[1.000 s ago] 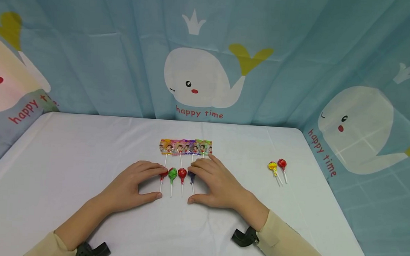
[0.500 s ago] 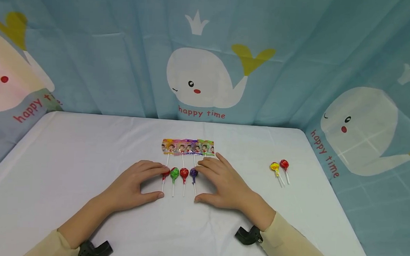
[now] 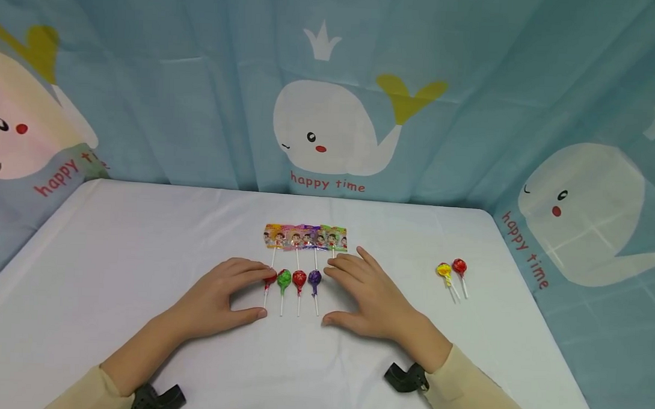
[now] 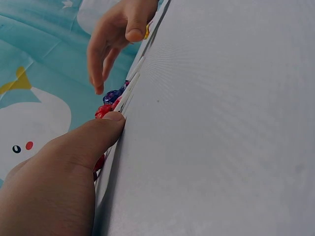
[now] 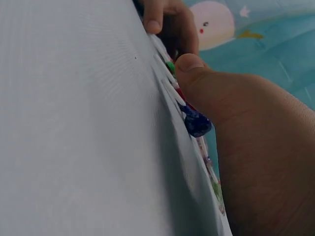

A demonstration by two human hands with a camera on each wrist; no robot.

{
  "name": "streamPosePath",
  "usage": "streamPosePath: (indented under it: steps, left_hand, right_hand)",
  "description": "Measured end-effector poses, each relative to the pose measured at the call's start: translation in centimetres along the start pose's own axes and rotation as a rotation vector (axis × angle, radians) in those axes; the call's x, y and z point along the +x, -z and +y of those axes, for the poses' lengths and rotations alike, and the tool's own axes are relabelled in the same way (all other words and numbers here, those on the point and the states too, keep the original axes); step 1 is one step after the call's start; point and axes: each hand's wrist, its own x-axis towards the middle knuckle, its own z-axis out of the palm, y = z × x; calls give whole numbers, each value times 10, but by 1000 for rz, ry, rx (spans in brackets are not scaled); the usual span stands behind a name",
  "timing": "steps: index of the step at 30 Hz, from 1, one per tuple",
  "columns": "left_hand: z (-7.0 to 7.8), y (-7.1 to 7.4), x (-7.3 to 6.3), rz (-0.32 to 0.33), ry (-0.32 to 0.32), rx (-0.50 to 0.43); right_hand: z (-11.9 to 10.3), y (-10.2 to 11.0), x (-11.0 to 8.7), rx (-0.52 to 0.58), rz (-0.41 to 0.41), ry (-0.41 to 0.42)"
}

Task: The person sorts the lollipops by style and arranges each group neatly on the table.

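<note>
A row of round-headed lollipops lies on the white table, sticks toward me: a red one (image 3: 271, 279) at the left end, then a green one (image 3: 284, 279), another red one (image 3: 299, 279) and a purple one (image 3: 315, 278). My left hand (image 3: 216, 297) rests beside the row, its forefinger tip over the leftmost red head and its thumb near that stick's lower end. To the right of the purple lollipop is my right hand (image 3: 370, 299), fingers spread and relaxed, apart from it and holding nothing. The right wrist view shows the purple head (image 5: 197, 124) below the thumb.
Behind the row lie several flat-wrapped lollipops (image 3: 304, 237), side by side with overlapping wrappers. A yellow lollipop (image 3: 444, 270) and a red lollipop (image 3: 459, 267) lie together at the right. A blue whale-print curtain (image 3: 216, 128) hangs at the table's back edge.
My right hand has drawn back to the right, uncovering the purple lollipop. My left hand keeps its place at the leftmost red lollipop. The whole head view has shifted slightly.
</note>
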Motion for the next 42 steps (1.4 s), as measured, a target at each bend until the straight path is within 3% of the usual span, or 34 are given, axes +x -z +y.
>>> streamPosePath:
  steps: [42]
  left_hand:
    - [3, 2, 0, -21, 22, -9]
  right_hand:
    - [15, 15, -21, -41, 1, -95]
